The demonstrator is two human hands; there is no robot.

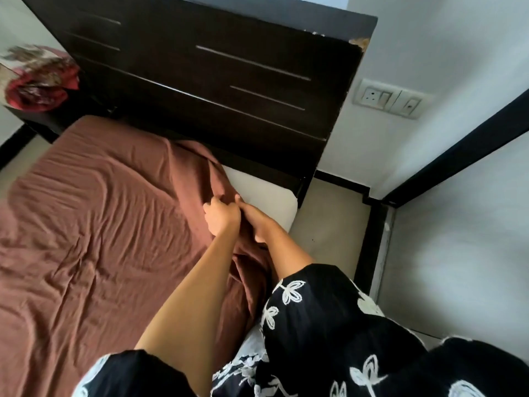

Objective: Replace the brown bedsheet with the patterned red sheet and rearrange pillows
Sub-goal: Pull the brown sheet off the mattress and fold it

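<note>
The brown bedsheet [94, 219] covers most of the mattress, wrinkled, and is peeled back at the head-end corner so that the bare white mattress [269, 199] shows. My left hand [221, 214] grips a bunched fold of the brown sheet near that corner. Right beside it, my right hand [256, 222] holds the same gathered edge, its fingers partly hidden in the cloth. A patterned red bundle [40, 78], sheet or pillow I cannot tell, lies on the dark bedside table at the far left.
The dark wooden headboard [206, 73] stands behind the mattress. A white wall with a switch plate [390, 100] is to the right. A narrow strip of beige floor [329, 222] runs between bed and wall.
</note>
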